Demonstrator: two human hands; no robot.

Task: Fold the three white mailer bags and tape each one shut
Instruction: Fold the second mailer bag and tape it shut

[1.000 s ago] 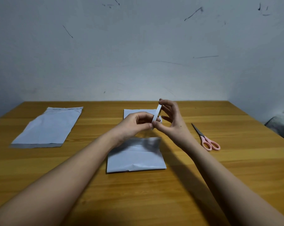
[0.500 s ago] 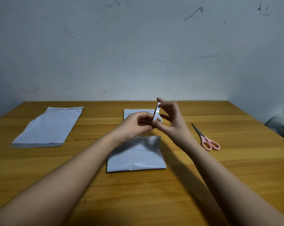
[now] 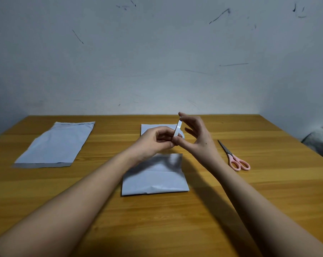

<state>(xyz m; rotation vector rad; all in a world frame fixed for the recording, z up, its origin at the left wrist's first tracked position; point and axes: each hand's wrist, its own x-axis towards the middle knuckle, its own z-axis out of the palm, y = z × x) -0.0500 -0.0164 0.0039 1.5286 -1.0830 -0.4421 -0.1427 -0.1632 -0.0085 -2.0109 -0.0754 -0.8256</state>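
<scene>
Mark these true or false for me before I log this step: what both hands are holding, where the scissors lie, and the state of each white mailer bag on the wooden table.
1. Both hands, left hand and right hand, pinch a narrow white strip of tape above the table. True.
2. The pink-handled metal scissors are in the right hand's grip. False: they lie on the wooden table, right of the hands.
3. The white plastic mailer bag on the left lies flat, unfolded. True.
4. The white mailer bag nearest the person lies unfolded. False: it is folded over.
</scene>
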